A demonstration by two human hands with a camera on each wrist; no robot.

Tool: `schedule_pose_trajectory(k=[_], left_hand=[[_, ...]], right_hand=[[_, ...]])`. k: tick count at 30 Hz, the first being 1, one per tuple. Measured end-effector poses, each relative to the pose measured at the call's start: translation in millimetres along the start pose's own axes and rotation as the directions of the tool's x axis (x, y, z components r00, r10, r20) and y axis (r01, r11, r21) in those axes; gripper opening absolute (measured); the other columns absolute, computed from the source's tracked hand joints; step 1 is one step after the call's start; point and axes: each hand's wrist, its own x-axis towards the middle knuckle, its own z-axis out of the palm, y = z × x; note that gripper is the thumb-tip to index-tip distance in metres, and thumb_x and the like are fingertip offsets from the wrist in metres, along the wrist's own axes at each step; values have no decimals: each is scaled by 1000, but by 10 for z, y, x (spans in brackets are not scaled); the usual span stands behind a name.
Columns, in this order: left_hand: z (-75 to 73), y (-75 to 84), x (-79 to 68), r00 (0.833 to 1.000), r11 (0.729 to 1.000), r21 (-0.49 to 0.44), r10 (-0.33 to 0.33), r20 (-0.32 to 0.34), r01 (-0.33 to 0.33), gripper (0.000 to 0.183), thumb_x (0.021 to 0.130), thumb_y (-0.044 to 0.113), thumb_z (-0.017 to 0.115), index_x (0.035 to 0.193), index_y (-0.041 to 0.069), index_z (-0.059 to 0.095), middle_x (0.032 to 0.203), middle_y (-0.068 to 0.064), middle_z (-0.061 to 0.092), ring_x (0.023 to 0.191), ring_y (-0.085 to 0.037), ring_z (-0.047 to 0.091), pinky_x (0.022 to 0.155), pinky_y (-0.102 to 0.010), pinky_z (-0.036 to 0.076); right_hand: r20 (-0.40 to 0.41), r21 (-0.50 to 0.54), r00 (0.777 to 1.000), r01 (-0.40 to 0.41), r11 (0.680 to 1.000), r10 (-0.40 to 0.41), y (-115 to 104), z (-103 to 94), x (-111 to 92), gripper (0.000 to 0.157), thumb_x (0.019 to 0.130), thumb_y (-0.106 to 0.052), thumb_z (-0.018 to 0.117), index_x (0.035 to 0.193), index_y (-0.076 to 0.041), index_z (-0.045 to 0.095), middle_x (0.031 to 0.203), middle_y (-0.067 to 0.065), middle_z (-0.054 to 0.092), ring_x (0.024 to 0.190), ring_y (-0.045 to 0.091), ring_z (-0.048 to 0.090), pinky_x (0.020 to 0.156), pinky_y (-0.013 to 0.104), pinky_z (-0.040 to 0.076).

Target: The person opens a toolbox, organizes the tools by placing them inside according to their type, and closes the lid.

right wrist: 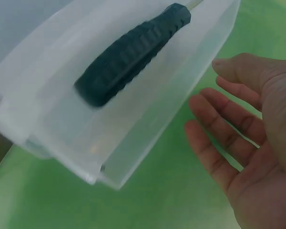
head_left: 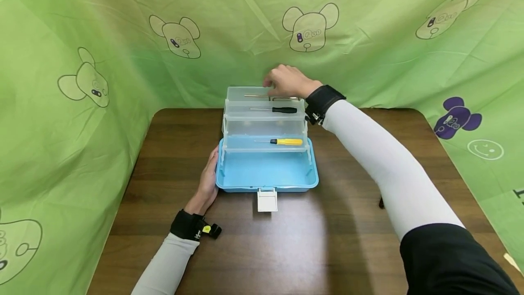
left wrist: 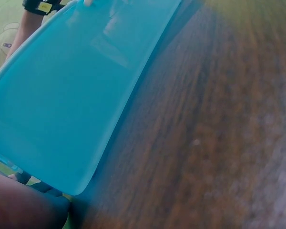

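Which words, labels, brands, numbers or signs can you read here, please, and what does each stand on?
"Qee", probably: printed head on the green cloth; letters small.
Smiley sign: same cloth, no words.
Dark lettering at the cloth's right edge: cut off, unreadable.
Yellow label on the left wristband: too small.
Toolbox, black screwdriver, yellow screwdriver: none legible.

Green cloth (head_left: 241,35) printed with cartoon animal heads (head_left: 309,33) hangs behind a brown wood-grain table (head_left: 262,254).

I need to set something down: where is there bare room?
On the tabletop in front of the blue box, between the forearms, and between the left hand and the green cloth. Crowded: the upper trays, holding tools, the right hand close by.
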Motion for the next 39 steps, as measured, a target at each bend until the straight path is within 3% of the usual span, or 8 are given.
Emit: schedule_pose_trajectory(k=[8,21,26,39], left_hand=[[4,-17,16,1000,1000,-1,-16,-6,16,58,119,37,20,171,13,14,176,-4,16,162,-19,12,132,-43,11],[6,-4,14,999,999,12,-30,-15,30,59,118,39,21,171,14,14,177,-2,16,162,-18,12,131,-42,12],[5,-15,19,999,999,22,-39,-15,40,59,118,39,21,171,14,13,177,-3,14,162,-19,11,132,-42,11],[-10,-7,27,999,999,15,-33,-8,33,59,118,39,20,171,13,13,177,-3,14,162,-19,11,132,-42,10]], right_hand=[[28,-51,999,-22,998,24,144,-141,-281,33,97,-18,75,126,-2,76,127,17,74,99,32,76,87,51,61],[-46,-158,998,-44,986,38,408,-262,-878,29,98,-21,73,120,-2,76,115,16,78,93,33,76,76,54,62],[-57,-176,997,-61,982,52,480,-249,-1175,29,100,-21,73,121,-1,75,112,16,78,90,34,76,70,52,62],[-85,-182,980,-192,964,179,551,-130,-2117,31,98,-21,77,121,0,75,106,19,77,74,30,72,58,48,57]])
